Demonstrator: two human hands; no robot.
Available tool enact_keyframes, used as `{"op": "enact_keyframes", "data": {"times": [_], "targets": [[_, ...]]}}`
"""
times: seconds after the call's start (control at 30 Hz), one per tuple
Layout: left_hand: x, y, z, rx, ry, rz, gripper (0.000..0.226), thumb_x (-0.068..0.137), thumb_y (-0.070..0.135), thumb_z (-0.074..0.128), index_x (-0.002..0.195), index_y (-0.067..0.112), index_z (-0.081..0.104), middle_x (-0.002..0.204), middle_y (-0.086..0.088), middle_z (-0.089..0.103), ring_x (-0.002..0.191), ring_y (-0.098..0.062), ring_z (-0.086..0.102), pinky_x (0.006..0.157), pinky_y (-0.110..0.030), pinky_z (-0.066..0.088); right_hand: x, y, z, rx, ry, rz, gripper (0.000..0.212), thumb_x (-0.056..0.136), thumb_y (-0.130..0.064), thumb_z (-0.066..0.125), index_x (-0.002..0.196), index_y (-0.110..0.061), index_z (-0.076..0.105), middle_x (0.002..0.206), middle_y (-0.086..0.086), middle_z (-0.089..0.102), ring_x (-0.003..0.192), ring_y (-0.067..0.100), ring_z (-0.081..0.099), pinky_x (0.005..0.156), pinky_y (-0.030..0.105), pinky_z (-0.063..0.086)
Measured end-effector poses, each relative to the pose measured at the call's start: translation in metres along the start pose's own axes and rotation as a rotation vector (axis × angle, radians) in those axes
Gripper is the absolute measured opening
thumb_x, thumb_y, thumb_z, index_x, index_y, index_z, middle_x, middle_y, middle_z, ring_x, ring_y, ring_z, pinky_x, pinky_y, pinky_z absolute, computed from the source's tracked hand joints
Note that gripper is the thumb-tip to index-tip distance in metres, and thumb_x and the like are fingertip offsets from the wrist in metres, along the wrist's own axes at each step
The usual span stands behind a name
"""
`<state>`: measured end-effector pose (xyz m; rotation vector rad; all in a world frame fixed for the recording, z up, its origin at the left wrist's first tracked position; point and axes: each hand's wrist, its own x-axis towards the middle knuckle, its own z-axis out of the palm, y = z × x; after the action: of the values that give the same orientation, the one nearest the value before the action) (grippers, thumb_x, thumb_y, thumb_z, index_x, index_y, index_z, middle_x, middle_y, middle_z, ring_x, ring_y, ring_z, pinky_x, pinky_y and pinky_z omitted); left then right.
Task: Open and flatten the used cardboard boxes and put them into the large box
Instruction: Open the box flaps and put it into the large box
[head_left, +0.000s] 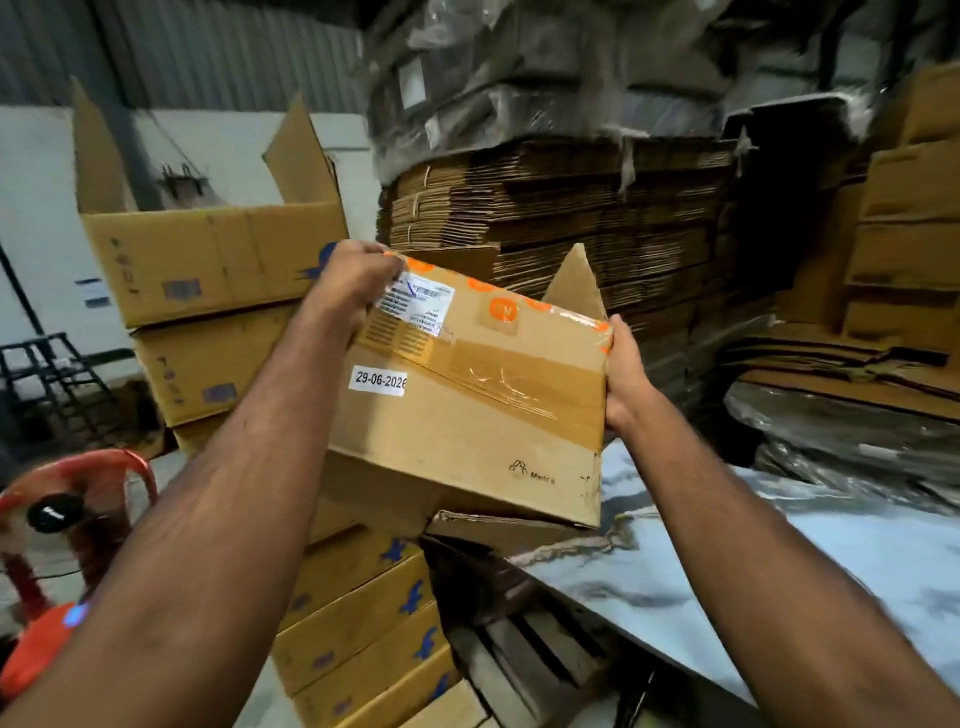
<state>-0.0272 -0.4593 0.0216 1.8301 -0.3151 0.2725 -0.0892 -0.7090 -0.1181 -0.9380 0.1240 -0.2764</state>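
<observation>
I hold a taped brown cardboard box (467, 405) up in the air between both hands, tilted. It carries a white shipping label, orange round logos, clear tape and a date sticker. My left hand (353, 283) grips its upper left corner, fingers curled over the top edge. At the upper right corner my right hand (626, 374) grips the side edge. One flap sticks up at the box's far side. A large open box (208, 254) with raised flaps sits on a stack at the left.
Below the held box are stacked closed boxes (358, 618) with blue logos. A tall wrapped pile of flattened cardboard (550, 218) rises behind. A marble-patterned table (810, 566) lies to the right, a red plastic stool (67, 514) at lower left, and a wooden pallet (530, 660) below.
</observation>
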Motion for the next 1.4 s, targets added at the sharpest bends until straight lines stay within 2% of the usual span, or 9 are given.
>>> {"op": "enact_keyframes", "data": {"times": [0.27,0.43,0.6,0.77,0.87,1.0,1.2,1.3,1.4], "targets": [[0.009,-0.003,0.074,-0.304,-0.080,0.105,0.004,0.084,0.014,0.065,0.086,0.016,0.066,0.097,-0.012,0.067,0.099,-0.034,0.068,0.085,-0.049,0.057,-0.028,-0.057,-0.050,-0.116,0.116,-0.235,0.060,0.100,-0.061,0.030,0.081,-0.017,0.067,0.072,0.004,0.071,0.068,0.019,0.069,0.068,0.033,0.058],[0.008,-0.035,0.142,-0.531,-0.206,0.038,0.009,0.093,0.021,0.062,0.085,0.020,0.060,0.077,-0.001,0.062,0.071,-0.019,0.061,0.061,-0.031,0.052,-0.047,-0.067,-0.094,-0.170,0.237,-0.302,0.062,0.098,-0.062,0.034,0.076,-0.017,0.071,0.075,0.006,0.070,0.069,0.021,0.067,0.073,0.035,0.055],[0.003,-0.083,0.207,-0.537,-0.496,-0.122,0.016,0.097,0.039,0.056,0.103,0.025,0.054,0.084,0.000,0.063,0.070,-0.016,0.065,0.071,-0.036,0.054,-0.061,-0.070,-0.135,-0.277,0.306,-0.305,0.067,0.100,-0.057,0.031,0.060,-0.019,0.069,0.062,0.003,0.065,0.058,0.017,0.062,0.058,0.026,0.052],[-0.002,-0.124,0.276,-0.658,-0.617,-0.215,0.010,0.098,0.033,0.058,0.097,0.024,0.055,0.076,-0.001,0.064,0.066,-0.016,0.065,0.065,-0.034,0.056,-0.067,-0.066,-0.174,-0.381,0.484,-0.319,0.055,0.101,-0.052,0.033,0.063,-0.018,0.056,0.057,0.002,0.058,0.051,0.017,0.056,0.051,0.023,0.046],[0.001,-0.151,0.312,-0.657,-0.680,-0.205,0.009,0.098,0.028,0.060,0.095,0.022,0.054,0.078,-0.003,0.061,0.064,-0.015,0.063,0.063,-0.031,0.055,-0.064,-0.056,-0.198,-0.412,0.588,-0.317,0.046,0.096,-0.043,0.040,0.065,-0.020,0.064,0.060,0.003,0.058,0.054,0.019,0.054,0.052,0.026,0.043],[0.011,-0.177,0.351,-0.619,-0.768,-0.127,0.008,0.098,0.022,0.060,0.100,0.020,0.053,0.083,-0.002,0.060,0.062,-0.009,0.061,0.057,-0.024,0.053,-0.053,-0.044,-0.232,-0.516,0.705,-0.337,0.032,0.100,-0.031,0.037,0.103,-0.019,0.067,0.074,0.002,0.064,0.064,0.014,0.060,0.055,0.025,0.045],[0.025,-0.210,0.392,-0.593,-0.970,-0.164,0.019,0.099,0.021,0.057,0.115,0.027,0.064,0.123,-0.011,0.067,0.098,-0.019,0.065,0.084,-0.032,0.055,-0.026,-0.017,-0.291,-0.843,1.031,-0.216,0.049,0.091,-0.050,0.037,0.115,-0.023,0.069,0.113,0.002,0.070,0.109,0.020,0.061,0.102,0.045,0.046],[0.028,-0.237,0.414,-0.556,-1.058,-0.178,0.020,0.091,0.030,0.064,0.109,0.031,0.072,0.141,-0.017,0.053,0.118,-0.025,0.060,0.102,-0.040,0.049,-0.024,-0.002,-0.301,-0.949,1.173,-0.211,0.050,0.093,-0.052,0.036,0.118,-0.022,0.067,0.117,0.004,0.068,0.114,0.023,0.059,0.102,0.046,0.046],[0.019,-0.247,0.417,-0.573,-1.120,-0.201,0.024,0.098,0.021,0.056,0.120,0.025,0.064,0.127,-0.004,0.062,0.095,-0.005,0.068,0.080,-0.024,0.056,-0.028,0.015,-0.298,-0.983,1.213,-0.219,0.042,0.102,-0.041,0.040,0.121,-0.016,0.068,0.119,0.008,0.068,0.115,0.027,0.059,0.102,0.046,0.046]]}}
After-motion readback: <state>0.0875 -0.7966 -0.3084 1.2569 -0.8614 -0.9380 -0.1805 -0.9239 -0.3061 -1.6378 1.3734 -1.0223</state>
